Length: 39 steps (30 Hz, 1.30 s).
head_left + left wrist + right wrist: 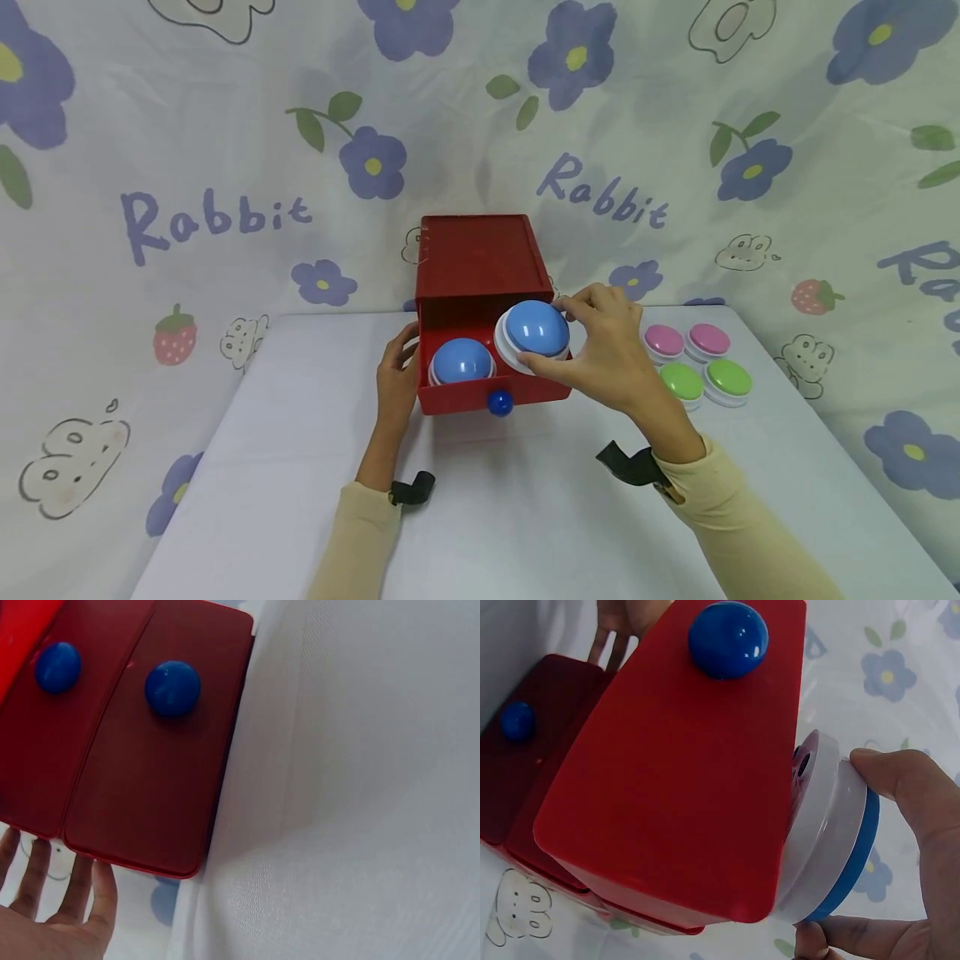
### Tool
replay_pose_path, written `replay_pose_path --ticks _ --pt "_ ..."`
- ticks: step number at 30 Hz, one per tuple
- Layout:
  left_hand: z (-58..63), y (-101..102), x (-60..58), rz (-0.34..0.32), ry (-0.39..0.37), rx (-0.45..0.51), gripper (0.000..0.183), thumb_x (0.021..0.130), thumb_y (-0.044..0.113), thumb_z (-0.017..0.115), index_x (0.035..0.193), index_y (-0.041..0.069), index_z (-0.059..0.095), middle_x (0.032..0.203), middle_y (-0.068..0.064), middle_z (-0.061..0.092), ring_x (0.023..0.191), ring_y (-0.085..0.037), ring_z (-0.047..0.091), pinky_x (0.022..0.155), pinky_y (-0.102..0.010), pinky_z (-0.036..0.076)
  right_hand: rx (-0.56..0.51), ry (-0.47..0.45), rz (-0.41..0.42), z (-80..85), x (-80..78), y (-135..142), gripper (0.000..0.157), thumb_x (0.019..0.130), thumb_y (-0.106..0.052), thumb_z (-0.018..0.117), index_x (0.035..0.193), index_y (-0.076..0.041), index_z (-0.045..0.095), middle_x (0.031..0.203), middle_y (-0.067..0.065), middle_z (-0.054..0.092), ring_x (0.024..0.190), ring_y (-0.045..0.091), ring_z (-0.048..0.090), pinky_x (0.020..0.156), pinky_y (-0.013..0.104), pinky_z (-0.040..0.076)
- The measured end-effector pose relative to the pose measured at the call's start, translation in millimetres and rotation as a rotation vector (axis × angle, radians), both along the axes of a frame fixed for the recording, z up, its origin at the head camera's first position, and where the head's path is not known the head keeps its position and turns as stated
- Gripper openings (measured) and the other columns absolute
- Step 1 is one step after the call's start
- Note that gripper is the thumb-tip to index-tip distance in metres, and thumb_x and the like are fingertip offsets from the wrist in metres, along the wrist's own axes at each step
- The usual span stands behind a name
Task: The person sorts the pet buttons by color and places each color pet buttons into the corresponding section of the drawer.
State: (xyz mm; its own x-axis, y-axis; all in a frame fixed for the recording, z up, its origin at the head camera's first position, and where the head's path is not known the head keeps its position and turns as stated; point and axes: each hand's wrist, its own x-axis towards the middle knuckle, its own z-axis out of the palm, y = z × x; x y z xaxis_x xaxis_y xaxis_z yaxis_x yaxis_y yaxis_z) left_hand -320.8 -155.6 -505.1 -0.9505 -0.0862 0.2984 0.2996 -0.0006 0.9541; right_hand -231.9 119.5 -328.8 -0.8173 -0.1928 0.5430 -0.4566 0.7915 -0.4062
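A red drawer cabinet (480,254) stands at the back of the table with its top drawer (457,398) pulled out, a blue knob (500,403) on its front. My right hand (607,354) pinches a blue-domed push button (537,327) by its white base, thumb and fingers on opposite edges. It is tilted over the drawer's right side, its underside facing the drawer in the right wrist view. At the left inside the drawer sits a second blue push button (462,361), dome up. Along the cabinet's left side rests my left hand (67,922), fingers extended.
To the right of the cabinet lie two pink push buttons (708,338) and two green ones (728,377), all on white bases. Lower drawers (142,780) with blue knobs are closed. A flower-printed cloth (465,108) hangs behind the white table (315,450).
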Motion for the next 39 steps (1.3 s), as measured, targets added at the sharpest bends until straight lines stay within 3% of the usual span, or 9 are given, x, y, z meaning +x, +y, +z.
replay_pose_path --ticks 7,14,19,26,34,37,39 --pt "-0.7 2.0 -0.1 0.004 -0.002 -0.005 0.047 0.098 0.04 0.063 0.144 0.032 0.054 0.141 0.008 0.051 0.127 -0.018 0.051 0.093 -0.031 0.054 0.003 0.032 0.0 -3.9 -6.8 -3.2 0.066 0.064 -0.04 0.092 0.112 -0.001 0.071 0.104 0.013 0.056 0.11 0.028 0.045 0.084 0.053 0.032" --pt "0.5 1.3 0.8 0.005 0.002 -0.011 0.047 0.099 0.037 0.062 0.145 0.03 0.053 0.143 0.006 0.05 0.129 -0.02 0.05 0.094 -0.031 0.053 0.035 0.003 -0.031 -5.2 -8.0 -2.4 0.072 0.069 -0.04 0.091 0.125 0.0 0.067 0.11 0.015 0.055 0.11 0.029 0.044 0.085 0.052 0.032" --pt "7.9 -0.5 4.3 0.01 -0.024 -0.019 0.047 0.102 0.031 0.06 0.147 0.023 0.051 0.146 0.001 0.048 0.13 -0.023 0.049 0.095 -0.029 0.052 -0.02 0.008 -0.013 -6.9 -3.3 -0.4 0.06 0.075 -0.029 0.089 0.124 -0.001 0.068 0.108 0.014 0.056 0.108 0.028 0.046 0.088 0.05 0.036" --pt "35.4 1.7 22.5 -0.007 -0.034 -0.041 0.05 0.102 0.025 0.058 0.149 0.013 0.047 0.147 -0.006 0.047 0.13 -0.025 0.049 0.093 -0.026 0.052 -0.122 0.044 0.01 -20.1 16.2 -1.4 0.043 0.081 -0.016 0.085 0.119 -0.005 0.071 0.107 0.009 0.058 0.109 0.024 0.049 0.078 0.041 0.054" --pt "35.8 -0.2 22.5 -0.015 -0.026 -0.028 0.05 0.102 0.025 0.06 0.149 0.013 0.048 0.146 -0.006 0.048 0.129 -0.024 0.05 0.092 -0.025 0.053 -0.194 0.193 0.119 -47.5 49.1 -17.5 0.033 0.08 -0.01 0.085 0.111 -0.007 0.074 0.105 0.002 0.059 0.102 0.013 0.055 0.073 0.027 0.058" --pt "34.1 1.3 20.5 -0.028 -0.036 -0.017 0.05 0.102 0.026 0.06 0.149 0.014 0.048 0.145 -0.005 0.048 0.13 -0.024 0.049 0.093 -0.026 0.053 -0.209 0.166 0.114 -62.5 58.0 -26.2 0.03 0.079 -0.011 0.086 0.107 -0.008 0.075 0.101 0.0 0.059 0.089 0.011 0.058 0.067 0.025 0.057" --pt "32.8 2.5 19.6 -0.033 -0.042 -0.012 0.05 0.101 0.026 0.06 0.149 0.014 0.048 0.145 -0.005 0.049 0.13 -0.024 0.049 0.093 -0.026 0.052 -0.191 0.102 0.076 -71.6 61.3 -32.2 0.029 0.08 -0.016 0.087 0.105 -0.008 0.076 0.097 -0.002 0.058 0.083 0.009 0.057 0.062 0.02 0.054"
